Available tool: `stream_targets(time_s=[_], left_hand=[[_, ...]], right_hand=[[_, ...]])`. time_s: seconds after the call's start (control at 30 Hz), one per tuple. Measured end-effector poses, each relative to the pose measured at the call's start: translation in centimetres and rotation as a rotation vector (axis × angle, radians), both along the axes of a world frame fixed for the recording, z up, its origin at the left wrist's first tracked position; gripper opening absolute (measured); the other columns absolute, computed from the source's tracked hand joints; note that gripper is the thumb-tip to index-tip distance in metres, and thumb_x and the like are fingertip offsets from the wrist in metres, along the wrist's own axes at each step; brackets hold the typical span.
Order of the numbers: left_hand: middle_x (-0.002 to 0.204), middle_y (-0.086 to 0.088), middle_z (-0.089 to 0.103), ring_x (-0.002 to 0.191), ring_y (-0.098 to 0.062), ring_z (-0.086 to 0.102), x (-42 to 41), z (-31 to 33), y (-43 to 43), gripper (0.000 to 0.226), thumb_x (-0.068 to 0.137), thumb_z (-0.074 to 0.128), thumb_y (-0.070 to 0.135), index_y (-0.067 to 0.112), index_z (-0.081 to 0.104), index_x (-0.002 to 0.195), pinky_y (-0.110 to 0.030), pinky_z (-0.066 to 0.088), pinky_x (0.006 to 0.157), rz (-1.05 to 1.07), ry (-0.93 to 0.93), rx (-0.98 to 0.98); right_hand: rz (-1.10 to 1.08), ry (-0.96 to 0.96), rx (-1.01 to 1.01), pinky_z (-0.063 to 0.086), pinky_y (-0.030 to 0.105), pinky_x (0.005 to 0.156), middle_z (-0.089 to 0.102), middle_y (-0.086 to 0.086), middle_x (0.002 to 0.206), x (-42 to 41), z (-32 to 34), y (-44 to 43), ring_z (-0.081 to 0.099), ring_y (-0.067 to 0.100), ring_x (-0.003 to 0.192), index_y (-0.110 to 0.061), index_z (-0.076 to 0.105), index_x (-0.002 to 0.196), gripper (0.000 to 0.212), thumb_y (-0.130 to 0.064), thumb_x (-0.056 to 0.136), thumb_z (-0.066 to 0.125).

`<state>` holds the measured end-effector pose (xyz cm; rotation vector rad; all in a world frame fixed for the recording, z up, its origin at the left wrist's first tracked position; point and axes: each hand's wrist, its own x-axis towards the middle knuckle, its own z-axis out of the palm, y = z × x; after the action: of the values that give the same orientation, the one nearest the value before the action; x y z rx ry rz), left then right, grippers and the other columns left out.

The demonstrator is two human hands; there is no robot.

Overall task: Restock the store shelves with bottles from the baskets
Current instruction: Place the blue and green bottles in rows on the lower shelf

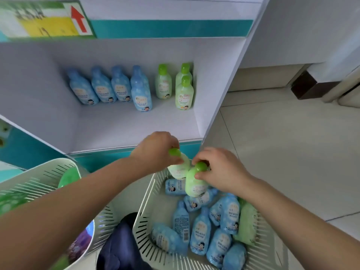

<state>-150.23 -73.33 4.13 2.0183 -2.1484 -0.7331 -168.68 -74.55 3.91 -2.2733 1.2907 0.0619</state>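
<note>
left hand (pixel 155 151): curled round the neck of a pale green bottle (pixel 178 169), above the basket's far rim
right hand (pixel 220 170): pinches the cap of a second green bottle (pixel 194 185), over the basket
basket (pixel 145 217): white, slotted; blue bottles (pixel 200 234) lie loose inside
shelf (pixel 126 121): shelf blue bottles (pixel 109 86) upright at back left, shelf green bottles (pixel 184 90) right
left basket (pixel 39 178): green contents, blurred

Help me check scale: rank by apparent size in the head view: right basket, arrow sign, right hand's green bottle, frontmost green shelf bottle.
1. Right basket.
2. Arrow sign.
3. Green bottle in the right hand and frontmost green shelf bottle: alike; nearness differs, so unranked.
</note>
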Motion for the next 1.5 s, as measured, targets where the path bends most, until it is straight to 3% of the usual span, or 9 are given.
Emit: stream_targets(time_s=[0.1, 0.23, 0.5, 0.73, 0.9, 1.13, 1.5], left_hand=[[0.084, 0.007, 0.061, 0.079, -0.012, 0.058, 1.5, 2.8, -1.2, 0.035, 0.072, 0.078, 0.038, 0.019, 0.071, 0.100, -0.026, 0.047, 0.072, 0.214, 0.136, -0.062], [0.073, 0.006, 0.062, 0.066, -0.012, 0.058, 3.1, 4.5, -3.6, 0.031, 0.071, 0.080, 0.035, 0.017, 0.073, 0.095, -0.027, 0.049, 0.068, 0.312, 0.177, -0.135], [0.101, -0.006, 0.068, 0.095, -0.022, 0.060, 4.2, 3.0, -9.8, 0.033, 0.077, 0.074, 0.031, 0.012, 0.070, 0.104, -0.028, 0.041, 0.071, 0.378, 0.062, -0.241], [0.105, -0.010, 0.067, 0.099, -0.026, 0.061, 5.2, 1.0, -14.8, 0.032, 0.077, 0.074, 0.030, 0.010, 0.068, 0.102, -0.030, 0.043, 0.074, 0.374, -0.042, -0.238], [0.107, -0.012, 0.065, 0.100, -0.029, 0.060, 5.5, -0.2, -17.1, 0.031, 0.080, 0.071, 0.028, 0.008, 0.067, 0.103, -0.031, 0.044, 0.074, 0.361, -0.089, -0.200], [0.118, -0.012, 0.060, 0.111, -0.030, 0.057, 5.4, -0.1, -18.9, 0.045, 0.084, 0.069, 0.034, 0.007, 0.060, 0.118, -0.034, 0.046, 0.084, 0.357, -0.139, -0.208], [0.118, -0.012, 0.057, 0.110, -0.028, 0.055, 5.3, -0.6, -18.7, 0.049, 0.084, 0.065, 0.043, 0.007, 0.058, 0.117, -0.031, 0.039, 0.075, 0.312, -0.167, -0.212]], right_hand=[[-0.064, -0.085, -0.063, 0.046, 0.031, 0.084, 0.063, -0.010, 0.104, 0.7, 2.6, -1.0, 0.058, 0.015, 0.096, -0.027, 0.068, 0.105, 0.030, -0.028, 0.076, 0.075], [-0.120, -0.178, -0.165, 0.046, 0.031, 0.086, 0.064, -0.007, 0.106, 2.1, 4.1, -2.8, 0.058, 0.016, 0.096, -0.025, 0.068, 0.107, 0.032, -0.027, 0.076, 0.077], [-0.222, -0.323, -0.304, 0.045, 0.033, 0.092, 0.067, 0.003, 0.114, 6.1, 2.5, -7.7, 0.060, 0.023, 0.102, -0.017, 0.067, 0.115, 0.040, -0.019, 0.076, 0.077], [-0.300, -0.282, -0.407, 0.041, 0.034, 0.077, 0.067, 0.004, 0.104, 7.9, -0.4, -10.7, 0.058, 0.025, 0.096, -0.013, 0.064, 0.105, 0.025, -0.013, 0.081, 0.069], [-0.284, -0.259, -0.415, 0.043, 0.035, 0.078, 0.067, 0.007, 0.104, 8.1, -1.1, -11.6, 0.059, 0.028, 0.095, -0.011, 0.063, 0.105, 0.025, -0.012, 0.081, 0.069], [-0.265, -0.221, -0.402, 0.045, 0.035, 0.080, 0.067, 0.006, 0.105, 8.2, -1.4, -11.9, 0.059, 0.026, 0.097, -0.012, 0.063, 0.107, 0.026, -0.014, 0.082, 0.069], [-0.253, -0.182, -0.438, 0.046, 0.037, 0.079, 0.067, 0.010, 0.104, 8.7, -1.2, -12.8, 0.059, 0.030, 0.095, -0.009, 0.062, 0.106, 0.025, -0.014, 0.082, 0.068]])
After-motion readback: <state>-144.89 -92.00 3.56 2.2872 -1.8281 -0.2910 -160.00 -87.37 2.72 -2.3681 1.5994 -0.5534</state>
